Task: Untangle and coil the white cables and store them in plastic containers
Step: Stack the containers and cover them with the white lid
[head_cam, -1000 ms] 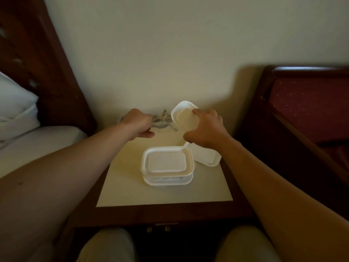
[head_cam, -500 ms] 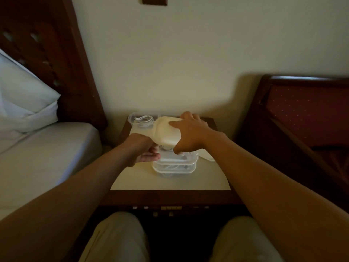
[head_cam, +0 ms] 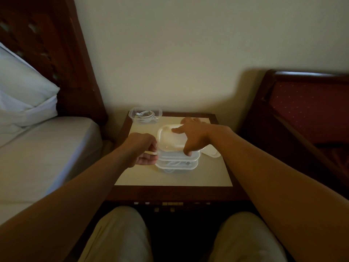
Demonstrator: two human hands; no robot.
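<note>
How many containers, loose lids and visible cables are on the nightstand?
Containers: 3 (back container, upper container, lower container)
Loose lids: 2 (held lid, spare lid)
Visible cables: 2 (back cable, lower cable)
Total: 7

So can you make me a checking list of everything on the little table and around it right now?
Surface: wooden bedside table with a pale inset top, seen in dim light.
Job's things: two stacked containers, coiled cable visible in the lower one; a lid tilted above the stack; an open container at the far left corner.
Clutter: another white lid lying right of the stack.
Hands: left hand curled at the stack's left edge; right hand grips the tilted lid.
Cables: a white cable coiled inside the open container.
Surroundings: bed with pillow on the left, red padded chair on the right, plain wall behind.
</note>
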